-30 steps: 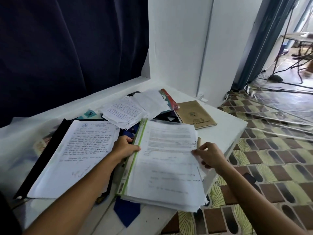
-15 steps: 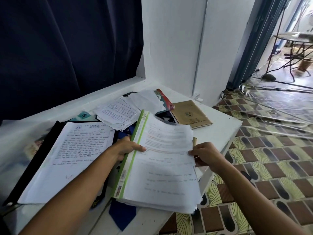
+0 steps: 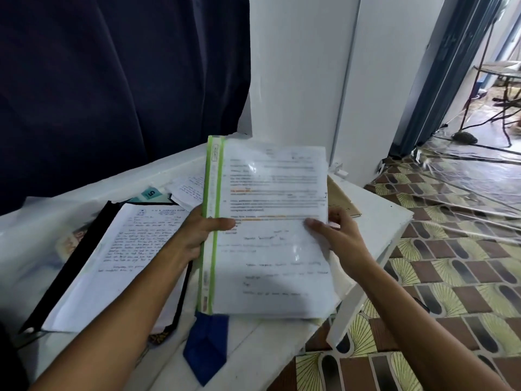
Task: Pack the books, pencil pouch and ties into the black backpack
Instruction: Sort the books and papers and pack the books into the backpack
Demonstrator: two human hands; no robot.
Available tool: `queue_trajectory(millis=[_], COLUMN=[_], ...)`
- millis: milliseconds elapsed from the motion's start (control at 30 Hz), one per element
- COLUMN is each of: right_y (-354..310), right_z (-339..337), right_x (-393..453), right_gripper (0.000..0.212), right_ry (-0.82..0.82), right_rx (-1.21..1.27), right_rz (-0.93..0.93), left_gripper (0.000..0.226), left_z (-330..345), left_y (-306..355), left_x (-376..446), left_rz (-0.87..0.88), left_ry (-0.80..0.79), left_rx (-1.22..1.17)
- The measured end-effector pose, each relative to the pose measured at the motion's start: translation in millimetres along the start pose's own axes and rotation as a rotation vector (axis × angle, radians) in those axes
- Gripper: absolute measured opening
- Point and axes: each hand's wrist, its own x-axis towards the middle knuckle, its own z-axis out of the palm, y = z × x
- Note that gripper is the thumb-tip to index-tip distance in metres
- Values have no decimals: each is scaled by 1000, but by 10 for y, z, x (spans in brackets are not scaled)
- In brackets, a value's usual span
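A clear folder with a green spine (image 3: 270, 230), full of printed sheets, is tilted up off the white table (image 3: 377, 204). My left hand (image 3: 197, 235) grips its spine edge, thumb on the cover. My right hand (image 3: 335, 235) grips its right edge. A blue tie (image 3: 207, 351) lies on the table below the folder, its tip toward me. A black folder with a handwritten sheet (image 3: 118, 263) lies to the left. A brown book (image 3: 342, 198) peeks out behind the lifted folder. No backpack or pencil pouch is in view.
Loose handwritten papers (image 3: 189, 187) and a teal card marked 5 (image 3: 150, 193) lie at the back of the table. A dark curtain (image 3: 112, 80) hangs behind. A white wall stands at the back right; patterned floor tiles (image 3: 451, 277) are to the right.
Both hands have lifted the green-spined folder off the table and tilted its top edge up. It now hides the papers and most of the brown book behind it.
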Motion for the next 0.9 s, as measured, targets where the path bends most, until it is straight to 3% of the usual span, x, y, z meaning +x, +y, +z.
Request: queue_trajectory(millis=[67, 100, 267, 333, 900], right_y=[-133, -192, -474, -475, 12], right_z=[19, 18, 82, 121, 38], right_x=[136, 196, 374, 435, 648], right_gripper=[78, 79, 39, 34, 33], right_ry=[-167, -221, -219, -202, -288], right_rx=[52, 71, -5, -11, 204], right_rz=[-23, -56, -286, -333, -172], left_gripper=[98, 93, 51, 42, 41], left_z=[38, 53, 86, 113, 218], left_y=[140, 199, 351, 367, 199], left_x=[-8, -14, 0, 29, 155], left_rz=[104, 158, 335, 351, 282], left_ry=[28, 46, 157, 182, 254], left_rx=[-15, -5, 75, 89, 15])
